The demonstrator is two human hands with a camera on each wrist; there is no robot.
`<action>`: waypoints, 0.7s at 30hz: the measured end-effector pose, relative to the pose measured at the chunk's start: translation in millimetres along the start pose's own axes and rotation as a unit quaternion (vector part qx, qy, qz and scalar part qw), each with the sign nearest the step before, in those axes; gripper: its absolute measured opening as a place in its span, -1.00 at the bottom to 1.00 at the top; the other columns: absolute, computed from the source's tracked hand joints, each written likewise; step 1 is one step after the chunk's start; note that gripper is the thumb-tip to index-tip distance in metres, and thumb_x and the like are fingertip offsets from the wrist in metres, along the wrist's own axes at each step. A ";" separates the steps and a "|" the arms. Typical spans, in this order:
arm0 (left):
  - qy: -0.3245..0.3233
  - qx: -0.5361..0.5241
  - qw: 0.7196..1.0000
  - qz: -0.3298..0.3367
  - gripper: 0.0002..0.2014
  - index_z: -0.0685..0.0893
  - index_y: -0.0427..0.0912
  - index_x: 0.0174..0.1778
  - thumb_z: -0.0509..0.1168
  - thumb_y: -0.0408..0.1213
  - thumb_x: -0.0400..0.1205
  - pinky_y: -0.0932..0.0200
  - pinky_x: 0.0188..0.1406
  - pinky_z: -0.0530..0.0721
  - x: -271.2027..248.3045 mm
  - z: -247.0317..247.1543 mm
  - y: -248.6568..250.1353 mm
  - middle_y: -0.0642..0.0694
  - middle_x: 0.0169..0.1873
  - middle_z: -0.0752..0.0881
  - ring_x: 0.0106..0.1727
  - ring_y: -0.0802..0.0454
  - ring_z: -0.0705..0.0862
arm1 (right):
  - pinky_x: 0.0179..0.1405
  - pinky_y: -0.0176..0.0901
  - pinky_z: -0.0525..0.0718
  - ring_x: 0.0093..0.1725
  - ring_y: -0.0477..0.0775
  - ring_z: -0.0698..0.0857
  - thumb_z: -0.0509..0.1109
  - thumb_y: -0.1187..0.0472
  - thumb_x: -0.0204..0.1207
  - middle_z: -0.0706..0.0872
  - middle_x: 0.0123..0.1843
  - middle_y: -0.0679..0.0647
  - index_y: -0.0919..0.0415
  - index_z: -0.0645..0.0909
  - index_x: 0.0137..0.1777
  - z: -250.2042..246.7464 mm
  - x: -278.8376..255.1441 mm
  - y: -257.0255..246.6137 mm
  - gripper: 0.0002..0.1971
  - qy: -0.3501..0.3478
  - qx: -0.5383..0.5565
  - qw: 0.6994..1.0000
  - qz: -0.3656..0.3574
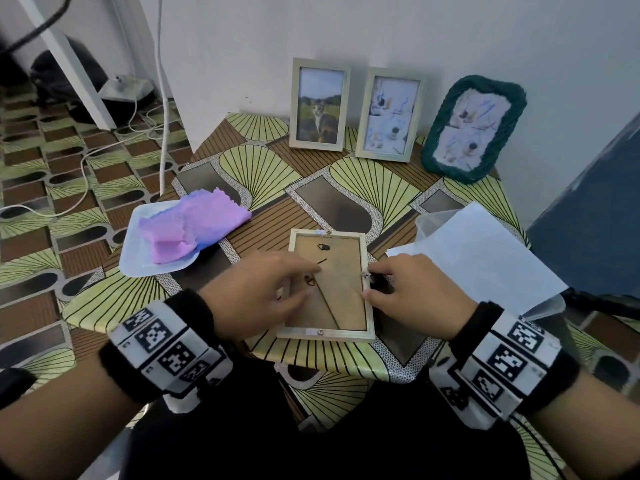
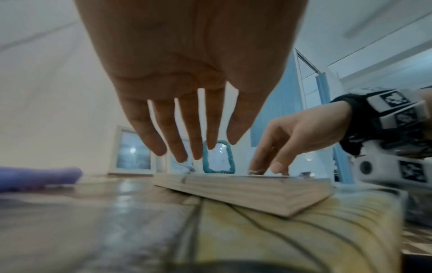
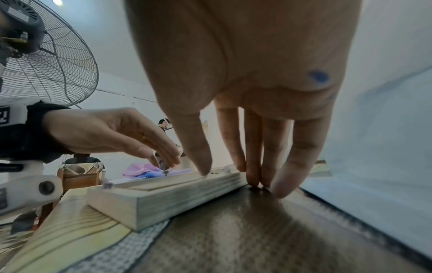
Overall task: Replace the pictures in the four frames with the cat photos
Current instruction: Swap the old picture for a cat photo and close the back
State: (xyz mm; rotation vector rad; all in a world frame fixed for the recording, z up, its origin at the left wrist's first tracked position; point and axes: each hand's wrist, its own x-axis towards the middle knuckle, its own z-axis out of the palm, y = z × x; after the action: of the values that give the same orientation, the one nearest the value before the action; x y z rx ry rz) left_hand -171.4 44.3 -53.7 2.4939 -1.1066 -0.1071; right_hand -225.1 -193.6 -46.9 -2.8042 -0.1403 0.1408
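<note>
A pale wooden frame (image 1: 330,289) lies face down near the table's front edge, its brown backing board up. My left hand (image 1: 308,282) hovers over the board's left half with straight, spread fingers (image 2: 177,144). My right hand (image 1: 372,284) rests on the frame's right rim by a small metal tab (image 1: 364,274). Its thumb presses on top of the rim (image 3: 201,166) and its other fingers touch the table beside it. Against the back wall stand a frame with a cat photo (image 1: 318,103), a frame with an abstract picture (image 1: 389,116) and a green woven frame (image 1: 472,128).
A white tray (image 1: 133,258) with a pink and purple cloth (image 1: 194,223) sits at the left. White paper sheets (image 1: 485,254) lie over a clear container (image 1: 426,220) at the right. A blue panel (image 1: 588,220) stands beyond the table's right edge. Cables run across the floor at left.
</note>
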 end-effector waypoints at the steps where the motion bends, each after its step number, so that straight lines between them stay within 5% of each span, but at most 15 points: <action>1: 0.040 0.018 0.999 -0.018 -0.64 0.66 0.03 0.38 0.30 -0.04 0.66 0.09 0.20 0.63 -3.4 -1.8 -4.6 0.16 0.17 0.71 0.17 0.20 0.63 | -0.01 0.06 0.64 -0.07 0.09 0.65 0.34 -0.02 0.55 0.74 -0.14 0.06 0.18 0.72 -0.04 0.7 -0.7 0.0 -0.73 0.009 0.005 1.000 0.006; 3: 0.065 0.058 0.995 -0.051 -0.62 0.68 0.04 0.31 0.27 0.08 0.63 0.06 0.16 0.64 -9.5 -6.2 -14.3 0.15 0.15 0.68 0.17 0.15 0.63 | 0.01 0.08 0.66 -0.05 0.12 0.67 0.37 0.01 0.53 0.76 -0.11 0.10 0.22 0.74 0.00 1.9 -1.3 -0.3 -0.72 0.019 0.009 1.000 0.012; 5: 0.017 0.076 0.994 -0.071 -0.51 0.62 0.07 0.37 0.19 0.23 0.61 0.13 0.18 0.61 -13.0 -8.6 -21.0 0.16 0.23 0.62 0.19 0.18 0.59 | -0.01 0.08 0.66 -0.08 0.13 0.67 0.38 0.03 0.53 0.75 -0.14 0.11 0.24 0.75 -0.03 1.9 -1.0 -1.1 -0.73 0.022 0.011 1.000 0.013; 9: -0.070 0.079 0.990 -0.088 -0.23 0.20 0.05 0.69 0.08 0.35 0.60 0.20 0.56 0.31 -18.3 -1.6 -23.1 0.16 0.65 0.25 0.60 0.17 0.29 | -0.08 0.06 0.65 -0.15 0.09 0.64 0.42 0.00 0.52 0.72 -0.22 0.09 0.21 0.74 -0.15 2.2 -1.2 -6.1 -0.73 0.020 0.001 1.000 0.001; 12: -0.076 0.084 0.988 -0.102 -0.14 0.04 0.02 0.73 0.11 0.36 0.58 0.31 0.56 0.13 -22.7 4.2 -22.1 0.18 0.69 0.11 0.66 0.18 0.15 | -0.08 0.04 0.63 -0.14 0.06 0.65 0.43 -0.05 0.52 0.72 -0.19 0.06 0.20 0.76 -0.12 5.0 -2.7 -8.5 -0.71 0.017 -0.005 1.000 -0.011; 18: -0.054 0.093 0.988 -0.108 -0.15 0.03 -0.03 0.73 0.06 0.35 0.61 0.17 0.58 0.31 -29.3 12.5 -20.5 0.14 0.69 0.18 0.66 0.16 0.20 | -0.22 0.00 0.64 -0.26 0.07 0.65 0.47 -0.12 0.47 0.70 -0.33 0.03 0.20 0.70 -0.27 8.0 -3.7 -6.2 -0.65 0.035 -0.013 0.999 0.013; 21: -0.057 0.076 0.989 -0.117 -0.17 0.07 -0.03 0.73 0.10 0.32 0.61 0.03 0.59 0.32 -29.1 14.2 -20.9 0.15 0.69 0.15 0.68 0.19 0.13 | -0.17 -0.10 0.67 -0.18 0.02 0.72 0.52 -0.06 0.46 0.81 -0.21 -0.03 0.10 0.82 -0.15 9.5 -3.4 -9.1 -0.77 0.047 0.001 0.999 0.011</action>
State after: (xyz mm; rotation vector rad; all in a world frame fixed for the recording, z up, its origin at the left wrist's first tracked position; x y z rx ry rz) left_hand -180.1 73.3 -77.7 2.7786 -0.8899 -0.2419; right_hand -230.3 -182.4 -52.6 -2.8038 -0.0874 0.0154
